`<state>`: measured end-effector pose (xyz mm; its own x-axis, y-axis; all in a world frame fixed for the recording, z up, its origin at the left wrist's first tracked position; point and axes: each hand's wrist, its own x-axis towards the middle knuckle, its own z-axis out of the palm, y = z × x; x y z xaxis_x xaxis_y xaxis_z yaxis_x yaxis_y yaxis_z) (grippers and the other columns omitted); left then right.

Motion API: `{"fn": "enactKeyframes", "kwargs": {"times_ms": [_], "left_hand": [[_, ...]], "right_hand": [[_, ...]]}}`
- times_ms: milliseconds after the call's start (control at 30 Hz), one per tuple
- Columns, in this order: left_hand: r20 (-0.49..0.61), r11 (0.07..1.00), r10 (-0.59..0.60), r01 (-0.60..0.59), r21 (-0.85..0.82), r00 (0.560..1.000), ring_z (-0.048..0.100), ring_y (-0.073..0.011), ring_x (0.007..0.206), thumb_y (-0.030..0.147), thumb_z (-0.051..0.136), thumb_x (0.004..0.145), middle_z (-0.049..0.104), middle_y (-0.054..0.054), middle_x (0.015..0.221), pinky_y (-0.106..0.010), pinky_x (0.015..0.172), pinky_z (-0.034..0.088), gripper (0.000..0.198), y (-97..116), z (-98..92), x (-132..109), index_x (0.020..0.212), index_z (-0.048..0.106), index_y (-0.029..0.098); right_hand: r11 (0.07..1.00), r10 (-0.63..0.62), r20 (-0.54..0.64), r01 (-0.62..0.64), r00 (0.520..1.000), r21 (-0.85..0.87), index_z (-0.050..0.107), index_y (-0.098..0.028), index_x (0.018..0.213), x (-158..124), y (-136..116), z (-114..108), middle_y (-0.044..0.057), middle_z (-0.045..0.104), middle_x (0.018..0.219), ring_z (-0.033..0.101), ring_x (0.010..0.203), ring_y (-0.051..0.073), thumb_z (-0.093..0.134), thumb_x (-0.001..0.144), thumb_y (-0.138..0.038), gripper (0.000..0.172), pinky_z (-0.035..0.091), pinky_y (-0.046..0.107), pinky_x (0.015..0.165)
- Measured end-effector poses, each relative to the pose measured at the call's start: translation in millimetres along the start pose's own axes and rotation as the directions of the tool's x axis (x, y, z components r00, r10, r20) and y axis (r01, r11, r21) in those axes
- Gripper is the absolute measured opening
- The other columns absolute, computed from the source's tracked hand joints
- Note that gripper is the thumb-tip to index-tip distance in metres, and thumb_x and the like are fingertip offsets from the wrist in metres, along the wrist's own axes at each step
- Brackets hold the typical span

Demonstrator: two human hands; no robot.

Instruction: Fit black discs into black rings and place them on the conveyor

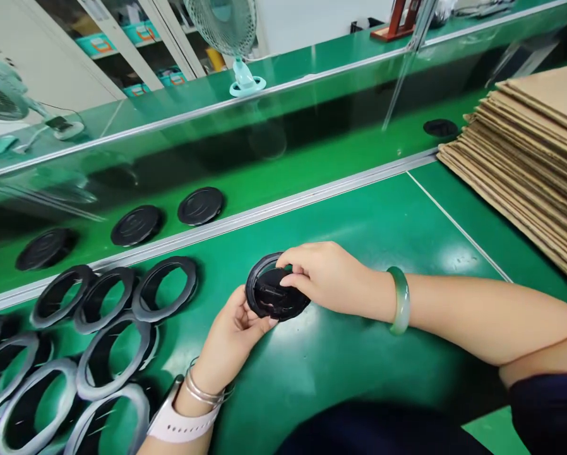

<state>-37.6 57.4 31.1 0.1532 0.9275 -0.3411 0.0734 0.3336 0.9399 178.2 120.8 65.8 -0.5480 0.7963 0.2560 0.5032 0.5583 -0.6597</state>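
Above the green table, a black plastic ring (252, 292) is tilted between my two hands. My left hand (236, 328) grips its lower left rim, thumb in front and fingers behind. Inside the ring is a black disc-like insert (271, 294) with raised ribs. My right hand (326, 275) is closed at the upper right of the ring, fingers bent over the rim and thumb beside the insert. Whether those fingers pinch the insert or only the rim is partly hidden.
Several black rings (165, 289) stand grouped on the table (359, 379) at the left. Beyond a metal rail (245, 219), black round lids (201, 206) lie on a green belt. Cardboard sheets (525, 145) are stacked at right. A fan (248, 79) stands behind the clear panel.
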Motion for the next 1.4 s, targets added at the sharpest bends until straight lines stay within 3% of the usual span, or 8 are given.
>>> {"fn": "enactKeyframes", "kwargs": {"times_ms": [367, 800, 1100, 1233, 1400], "left_hand": [[-0.03, 1.0, -0.006, 0.006, 0.005, 1.0, 0.063, -0.0098, 0.066, 0.021, 0.087, 0.067, 0.066, 0.006, 0.072, -0.019, 0.063, 0.054, 0.046, 4, 3.4, -1, 0.104, 0.059, 0.019], [-0.031, 0.999, -0.022, 0.023, 0.045, 0.999, 0.058, -0.0063, 0.064, 0.024, 0.086, 0.069, 0.064, 0.007, 0.072, -0.016, 0.062, 0.051, 0.046, 1, 1.3, -2, 0.105, 0.058, 0.021], [-0.017, 0.998, -0.009, 0.01, 0.069, 1.0, 0.062, -0.0102, 0.071, 0.023, 0.086, 0.069, 0.067, 0.003, 0.082, -0.021, 0.066, 0.054, 0.054, -2, -1.2, -3, 0.114, 0.056, 0.02], [-0.012, 0.998, -0.013, 0.014, 0.063, 1.0, 0.065, -0.0119, 0.075, 0.023, 0.086, 0.068, 0.07, 0.001, 0.087, -0.022, 0.068, 0.055, 0.056, -1, -0.5, -3, 0.115, 0.056, 0.02], [-0.028, 0.999, 0.002, -0.001, 0.036, 1.0, 0.066, -0.0128, 0.079, 0.021, 0.088, 0.066, 0.07, 0.001, 0.09, -0.024, 0.072, 0.057, 0.056, -1, 0.0, -3, 0.113, 0.058, 0.021]], "right_hand": [[0.999, 0.002, 0.068, 0.0, 0.998, -0.032, 0.073, -0.012, 0.103, 2, 5, -1, 0.005, 0.07, 0.092, 0.064, 0.084, 0.017, 0.068, 0.09, -0.019, 0.015, 0.044, 0.029, 0.078], [0.999, -0.049, 0.083, 0.051, 0.995, -0.018, 0.074, -0.014, 0.1, 1, 4, -5, 0.006, 0.069, 0.092, 0.061, 0.08, 0.017, 0.067, 0.09, -0.017, 0.013, 0.042, 0.03, 0.073], [0.996, -0.061, 0.044, 0.063, 0.997, -0.06, 0.071, -0.014, 0.094, -3, 2, -1, 0.005, 0.061, 0.087, 0.053, 0.074, 0.016, 0.068, 0.089, -0.016, 0.007, 0.037, 0.029, 0.067], [0.994, -0.094, -0.014, 0.093, 0.996, -0.057, 0.065, -0.013, 0.1, -6, 4, 5, 0.005, 0.062, 0.092, 0.054, 0.079, 0.017, 0.071, 0.086, -0.013, 0.015, 0.038, 0.029, 0.068], [0.996, -0.07, 0.001, 0.07, 0.998, -0.048, 0.062, -0.015, 0.097, -7, 4, 6, 0.005, 0.059, 0.094, 0.054, 0.078, 0.017, 0.071, 0.084, -0.011, 0.015, 0.038, 0.028, 0.066]]}}
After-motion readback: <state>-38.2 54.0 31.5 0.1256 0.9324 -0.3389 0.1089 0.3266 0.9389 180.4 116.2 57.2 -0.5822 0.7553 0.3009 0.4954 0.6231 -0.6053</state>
